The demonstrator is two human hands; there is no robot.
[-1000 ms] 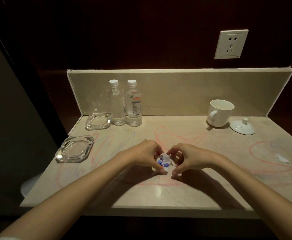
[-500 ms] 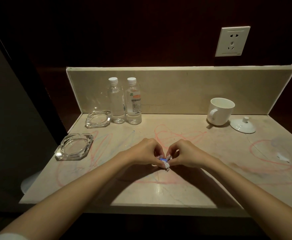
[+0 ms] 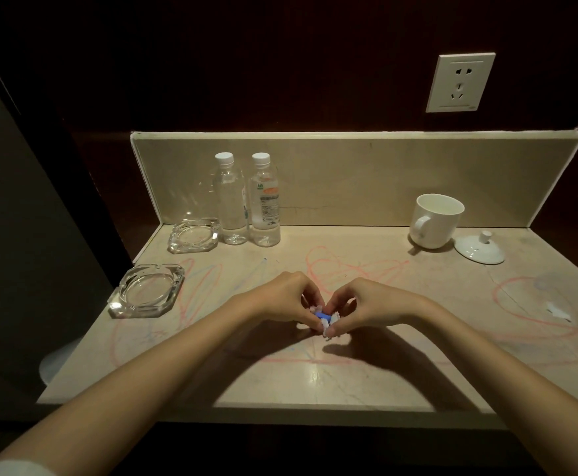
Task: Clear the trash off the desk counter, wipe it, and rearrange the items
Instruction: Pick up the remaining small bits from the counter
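Observation:
A small crumpled wrapper (image 3: 323, 317), clear plastic with blue on it, sits squeezed between both hands over the middle of the beige marble counter (image 3: 315, 379). My left hand (image 3: 286, 297) pinches its left side, fingers curled. My right hand (image 3: 359, 304) pinches its right side, thumb under it. Pink and blue crayon scribbles (image 3: 346, 266) cover the counter top. A small white scrap (image 3: 559, 310) lies at the far right inside a pink loop.
Two glass ashtrays (image 3: 147, 291) (image 3: 193, 235) sit at the left. Two water bottles (image 3: 230, 198) (image 3: 264, 200) stand against the backsplash. A white mug (image 3: 435, 220) and its lid (image 3: 479, 248) are at the back right. A wall socket (image 3: 460, 82) is above.
Both hands have closed in on the wrapper and crushed it from a loose open shape into a small tight wad. The hands stayed at the counter's middle.

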